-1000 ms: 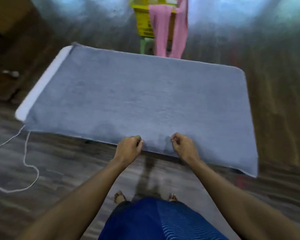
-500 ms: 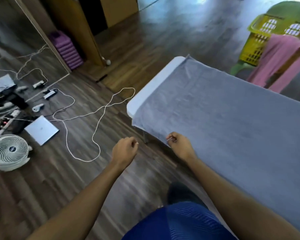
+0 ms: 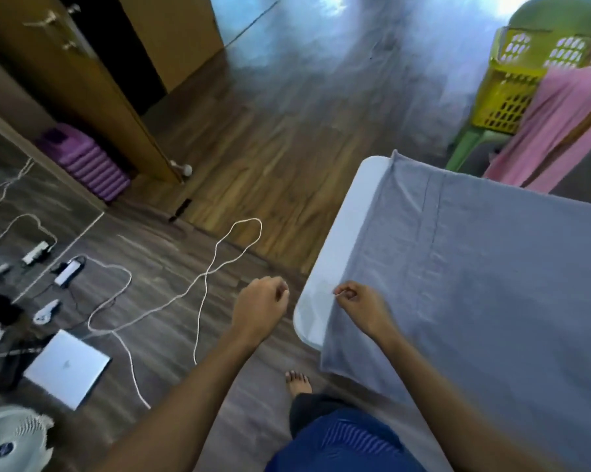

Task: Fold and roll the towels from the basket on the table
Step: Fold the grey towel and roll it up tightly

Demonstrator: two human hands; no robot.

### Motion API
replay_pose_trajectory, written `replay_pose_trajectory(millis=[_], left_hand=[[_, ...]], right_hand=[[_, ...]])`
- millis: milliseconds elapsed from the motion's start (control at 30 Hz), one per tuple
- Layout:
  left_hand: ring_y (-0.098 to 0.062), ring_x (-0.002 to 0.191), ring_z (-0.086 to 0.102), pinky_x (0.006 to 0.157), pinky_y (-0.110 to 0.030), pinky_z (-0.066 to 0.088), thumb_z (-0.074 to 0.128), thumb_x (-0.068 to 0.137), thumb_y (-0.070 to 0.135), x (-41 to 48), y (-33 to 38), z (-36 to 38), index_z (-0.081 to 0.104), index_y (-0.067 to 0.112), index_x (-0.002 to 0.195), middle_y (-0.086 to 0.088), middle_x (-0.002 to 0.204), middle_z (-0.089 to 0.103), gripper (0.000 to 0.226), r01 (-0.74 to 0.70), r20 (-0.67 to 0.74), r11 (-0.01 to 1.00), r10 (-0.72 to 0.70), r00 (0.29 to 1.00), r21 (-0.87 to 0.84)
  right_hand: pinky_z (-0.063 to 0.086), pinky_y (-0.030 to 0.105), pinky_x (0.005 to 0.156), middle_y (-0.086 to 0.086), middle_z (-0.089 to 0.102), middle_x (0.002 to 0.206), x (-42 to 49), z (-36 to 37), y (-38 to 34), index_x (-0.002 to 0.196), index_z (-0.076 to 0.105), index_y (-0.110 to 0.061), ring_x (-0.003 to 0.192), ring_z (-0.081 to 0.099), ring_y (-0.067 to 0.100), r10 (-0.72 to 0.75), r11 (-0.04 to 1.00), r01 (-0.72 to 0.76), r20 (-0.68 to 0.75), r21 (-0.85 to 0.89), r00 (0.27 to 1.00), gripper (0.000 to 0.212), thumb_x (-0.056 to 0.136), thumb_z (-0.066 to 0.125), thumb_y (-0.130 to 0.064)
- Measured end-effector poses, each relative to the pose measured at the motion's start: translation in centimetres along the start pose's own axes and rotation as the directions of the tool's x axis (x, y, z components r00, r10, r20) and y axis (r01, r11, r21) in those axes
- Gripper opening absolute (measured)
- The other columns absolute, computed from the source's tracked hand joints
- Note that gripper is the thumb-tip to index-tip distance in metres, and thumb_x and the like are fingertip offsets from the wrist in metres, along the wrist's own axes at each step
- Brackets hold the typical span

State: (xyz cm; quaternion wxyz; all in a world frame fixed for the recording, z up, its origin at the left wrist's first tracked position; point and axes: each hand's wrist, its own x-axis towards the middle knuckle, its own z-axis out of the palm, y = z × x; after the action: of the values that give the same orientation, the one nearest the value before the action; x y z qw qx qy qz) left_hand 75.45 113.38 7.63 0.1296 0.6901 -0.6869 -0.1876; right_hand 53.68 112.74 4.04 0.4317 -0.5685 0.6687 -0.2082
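- Table (image 3: 324, 260), top: grey towel (image 3: 491, 284) lies flat across it, with a bare white strip along the left edge. The air above is open.
- Beyond the far edge: yellow basket (image 3: 512, 80) on a green chair (image 3: 468, 148), with a pink towel (image 3: 566, 124) draped down its front. These block reach there.
- Floor off the left edge: open boards just beside the table, with a white cable (image 3: 219, 267) looped farther out.
- Well apart, left: laptop (image 3: 67, 367), fan (image 3: 11, 441), purple mat stack (image 3: 86, 161), wooden door (image 3: 83, 80).

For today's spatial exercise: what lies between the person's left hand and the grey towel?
In the head view, a sliver of floor and the table's bare white edge separate the left hand from the grey towel.
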Motion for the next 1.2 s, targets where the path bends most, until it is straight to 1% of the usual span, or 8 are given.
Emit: replay_pose_trajectory(millis=[100,200,433,600,833,1067,1133,1200], left_hand=[[-0.020,0.081,0.058,0.070,-0.036,0.048,0.057,0.088,0.026,5.3,-1.2,-2.4,0.066,0.023,0.084,0.005,0.081,0.064,0.011,-0.110,0.054,0.994,0.110,0.992,0.002],[-0.018,0.080,0.058,0.072,-0.036,0.048,0.059,0.088,0.025,10.5,-2.2,-3.4,0.066,0.023,0.083,0.007,0.080,0.063,0.009,-0.228,0.110,0.973,0.228,0.967,-0.014],[-0.015,0.084,0.059,0.073,-0.036,0.049,0.058,0.089,0.024,22.1,-5.2,-3.4,0.067,0.023,0.086,0.008,0.083,0.063,0.009,-0.488,0.301,0.872,0.478,0.825,-0.048],[-0.013,0.077,0.057,0.071,-0.032,0.048,0.054,0.092,0.021,27.5,-5.2,-3.3,0.066,0.021,0.087,0.009,0.081,0.058,0.013,-0.699,0.465,0.708,0.655,0.596,-0.102],[-0.010,0.081,0.057,0.075,-0.027,0.047,0.054,0.092,0.020,31.6,-0.6,0.1,0.068,0.022,0.095,0.008,0.088,0.063,0.014,-0.874,0.555,0.428,0.796,0.242,-0.232],[-0.022,0.089,0.062,0.080,-0.037,0.050,0.054,0.089,0.016,35.3,5.7,5.8,0.069,0.017,0.099,0.000,0.096,0.067,0.018,-0.951,0.575,0.216,0.817,0.053,-0.220],[-0.022,0.096,0.060,0.086,-0.039,0.048,0.052,0.091,0.016,36.2,7.4,7.2,0.068,0.016,0.105,-0.002,0.103,0.066,0.021,-0.966,0.585,0.152,0.811,0.002,-0.208],[-0.023,0.103,0.057,0.090,-0.037,0.044,0.050,0.092,0.015,37.1,8.9,8.2,0.066,0.015,0.110,-0.002,0.110,0.064,0.024,-0.976,0.600,0.100,0.799,-0.037,-0.193]], right_hand=[[0.043,0.005,0.069,-0.002,0.068,0.095,2.7,1.1,-2.0,0.101,0.071,-0.013,0.081,0.059,0.006,0.056,0.997,-0.051,-0.106,0.051,0.993,0.014,0.094,0.059,-0.014],[0.055,0.020,0.076,-0.004,0.067,0.088,4.9,2.4,-3.0,0.095,0.070,-0.016,0.076,0.063,0.007,0.147,0.985,-0.125,-0.199,0.120,0.969,0.009,0.093,0.061,-0.017],[0.052,0.026,0.069,-0.006,0.068,0.079,7.9,6.1,-4.4,0.086,0.069,-0.024,0.074,0.065,0.009,0.407,0.907,-0.316,-0.379,0.279,0.831,0.011,0.090,0.062,-0.016],[0.050,0.030,0.071,-0.005,0.069,0.079,7.1,9.2,-6.7,0.085,0.070,-0.022,0.075,0.066,0.014,0.621,0.776,-0.398,-0.483,0.489,0.618,0.010,0.086,0.062,-0.015],[0.042,0.027,0.067,0.001,0.067,0.081,5.6,13.1,-7.1,0.092,0.071,-0.016,0.076,0.062,0.018,0.794,0.604,-0.409,-0.561,0.684,0.233,0.013,0.086,0.061,-0.011],[0.048,0.039,0.079,0.017,0.063,0.097,5.8,15.4,-4.7,0.094,0.072,-0.007,0.090,0.060,0.036,0.743,0.503,-0.537,-0.656,0.677,-0.131,0.025,0.073,0.069,0.005],[0.050,0.041,0.073,0.018,0.062,0.096,6.4,15.3,-4.6,0.093,0.072,-0.007,0.087,0.059,0.039,0.699,0.474,-0.611,-0.693,0.634,-0.176,0.028,0.068,0.073,0.005],[0.051,0.042,0.072,0.015,0.062,0.101,7.1,15.0,-4.4,0.096,0.070,-0.008,0.088,0.059,0.036,0.699,0.464,-0.651,-0.700,0.600,-0.147,0.032,0.067,0.073,0.006]])
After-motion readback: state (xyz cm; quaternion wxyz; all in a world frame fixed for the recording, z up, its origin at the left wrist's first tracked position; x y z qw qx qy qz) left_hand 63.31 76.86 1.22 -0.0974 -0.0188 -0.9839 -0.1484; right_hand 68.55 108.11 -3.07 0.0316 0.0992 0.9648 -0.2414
